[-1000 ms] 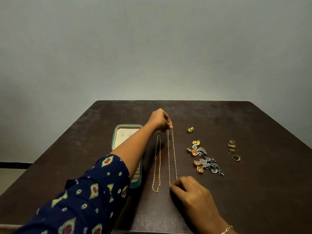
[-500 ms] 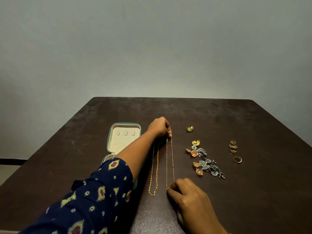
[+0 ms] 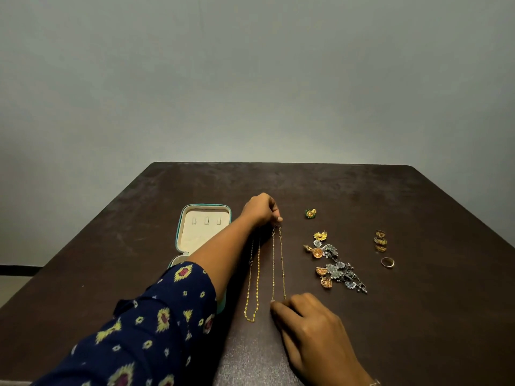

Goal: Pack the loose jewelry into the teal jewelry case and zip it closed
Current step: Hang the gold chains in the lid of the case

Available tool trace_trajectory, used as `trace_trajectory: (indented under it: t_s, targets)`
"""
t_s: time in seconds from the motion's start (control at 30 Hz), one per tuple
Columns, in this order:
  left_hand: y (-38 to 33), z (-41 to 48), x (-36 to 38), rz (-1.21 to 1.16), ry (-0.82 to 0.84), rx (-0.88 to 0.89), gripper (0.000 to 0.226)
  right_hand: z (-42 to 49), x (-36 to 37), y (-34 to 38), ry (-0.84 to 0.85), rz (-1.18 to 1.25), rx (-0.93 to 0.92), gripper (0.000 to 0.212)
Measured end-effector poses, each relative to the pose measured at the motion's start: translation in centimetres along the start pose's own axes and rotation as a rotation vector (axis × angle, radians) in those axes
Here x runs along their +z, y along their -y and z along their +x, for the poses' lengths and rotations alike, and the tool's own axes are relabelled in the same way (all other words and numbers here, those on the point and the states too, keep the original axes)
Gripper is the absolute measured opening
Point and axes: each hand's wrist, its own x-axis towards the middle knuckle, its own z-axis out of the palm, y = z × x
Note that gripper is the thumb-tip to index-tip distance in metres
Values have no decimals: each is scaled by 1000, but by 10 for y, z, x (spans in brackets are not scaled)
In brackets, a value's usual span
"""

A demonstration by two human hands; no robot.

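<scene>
Over the last second my left hand (image 3: 262,208) has sunk toward the matte dark brown table (image 3: 418,316). It pinches the far end of the thin gold beaded chain (image 3: 278,263), and my right hand (image 3: 312,327) pinches the near end. The chain is straightened, I judge, but not yet packed. The open teal zip case with soft cream lining (image 3: 195,238) waits under my left forearm.

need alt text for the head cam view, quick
Two hands hold a thin gold chain stretched along a dark table: the left hand pinches its far end, the right hand its near end. An open teal jewelry case lies to the left, a second chain beside the first, earrings and rings to the right.
</scene>
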Motion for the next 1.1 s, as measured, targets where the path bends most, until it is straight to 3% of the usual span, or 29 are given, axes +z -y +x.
trace_trajectory:
  t_s: [0.3, 0.53, 0.67, 0.87, 0.97, 1.1]
  targets:
    - [-16, -44, -24, -194, -156, 233, 11, 2, -12, 5, 98, 16, 62, 15]
    - [5, -100, -56, -320, -256, 267, 6, 6, -17, 6, 121, 10, 60, 23]
    - [30, -128, -72, -384, -292, 231, 19, 10, -16, 8, 105, 10, 36, 24]
    - [67, -167, -93, -328, -244, 90, 15, 44, -9, 31, 94, 142, 38, 23]
    - [80, -182, -99, -290, -194, 2, 14, 68, -4, 48, 136, 201, 46, 14]
    - [91, -194, -103, -198, -87, -90, 10, 102, 8, 67, 259, 234, 43, 17]
